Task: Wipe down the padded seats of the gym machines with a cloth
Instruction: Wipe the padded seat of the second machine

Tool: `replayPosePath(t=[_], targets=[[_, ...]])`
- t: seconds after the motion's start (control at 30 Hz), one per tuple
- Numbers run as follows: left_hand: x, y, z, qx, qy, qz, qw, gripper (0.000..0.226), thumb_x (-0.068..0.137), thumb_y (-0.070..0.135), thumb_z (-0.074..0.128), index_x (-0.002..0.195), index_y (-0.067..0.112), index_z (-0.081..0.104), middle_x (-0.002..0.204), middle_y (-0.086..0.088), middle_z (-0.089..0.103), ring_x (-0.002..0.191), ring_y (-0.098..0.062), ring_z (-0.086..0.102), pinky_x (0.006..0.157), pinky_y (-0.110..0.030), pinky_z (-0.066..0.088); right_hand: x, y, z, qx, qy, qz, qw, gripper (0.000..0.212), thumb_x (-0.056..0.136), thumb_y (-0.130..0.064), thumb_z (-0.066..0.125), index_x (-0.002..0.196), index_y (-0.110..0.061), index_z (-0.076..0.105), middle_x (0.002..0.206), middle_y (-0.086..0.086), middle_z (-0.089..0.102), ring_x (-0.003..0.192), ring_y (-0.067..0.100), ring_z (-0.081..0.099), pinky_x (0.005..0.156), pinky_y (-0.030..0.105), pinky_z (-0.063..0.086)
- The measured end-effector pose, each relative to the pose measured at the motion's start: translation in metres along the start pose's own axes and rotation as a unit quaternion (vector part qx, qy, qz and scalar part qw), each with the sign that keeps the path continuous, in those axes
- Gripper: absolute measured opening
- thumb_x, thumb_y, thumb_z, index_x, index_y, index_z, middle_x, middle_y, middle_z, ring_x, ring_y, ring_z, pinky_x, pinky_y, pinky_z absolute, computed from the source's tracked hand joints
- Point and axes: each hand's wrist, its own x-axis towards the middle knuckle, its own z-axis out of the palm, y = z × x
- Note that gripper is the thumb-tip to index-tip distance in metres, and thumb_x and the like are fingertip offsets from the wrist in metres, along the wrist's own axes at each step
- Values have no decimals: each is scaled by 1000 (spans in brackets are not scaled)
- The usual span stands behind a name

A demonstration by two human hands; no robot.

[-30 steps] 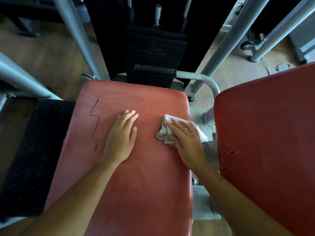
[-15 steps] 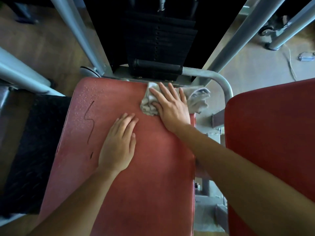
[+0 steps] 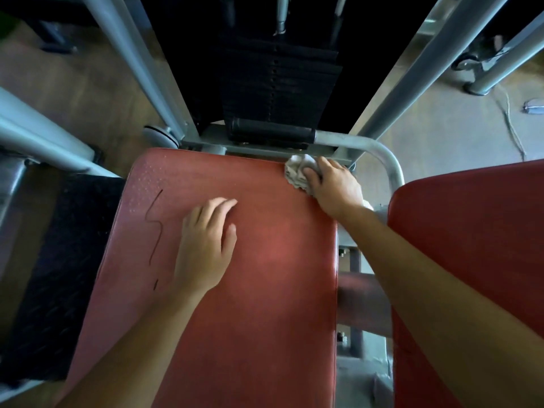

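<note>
A red padded seat (image 3: 265, 290) fills the middle of the head view, with a dark wavy crack near its left side. My left hand (image 3: 206, 242) lies flat on the pad, fingers slightly apart, holding nothing. At the seat's far right corner my right hand (image 3: 335, 187) presses a crumpled whitish cloth (image 3: 295, 170) against the pad's edge. Most of the cloth is hidden under the hand.
A second red pad (image 3: 471, 245) stands close on the right. Behind the seat are a black weight stack (image 3: 276, 78), a black roller (image 3: 270, 131) and grey frame tubes (image 3: 412, 72). A black tread plate (image 3: 59, 275) lies to the left. A cord (image 3: 512, 122) trails on the floor.
My right hand has slid the cloth from the seat's right middle up to the far edge, then over to the far right corner. The left hand has stayed on the pad.
</note>
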Motion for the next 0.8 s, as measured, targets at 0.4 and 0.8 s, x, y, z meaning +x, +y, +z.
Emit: replayPosePath(t=[0.4,0.8], targets=[[2,-13,11,-13,-11,28,999,44,99,18,44,141,9,54,148,-2,51,129,-26,49,114,-40,37,28,-35,-2,-21,-90,-90,992,30,99,-50,49,121,-33,59,122,1,68,117,28,59,93,41,38],[1,-10,11,-10,-6,20,1000,44,99,16,45,141,10,55,148,-1,51,129,-24,49,113,-39,38,32,-79,27,-69,-67,-149,984,36,101,-51,42,129,-32,55,130,-5,64,124,26,55,98,43,35]])
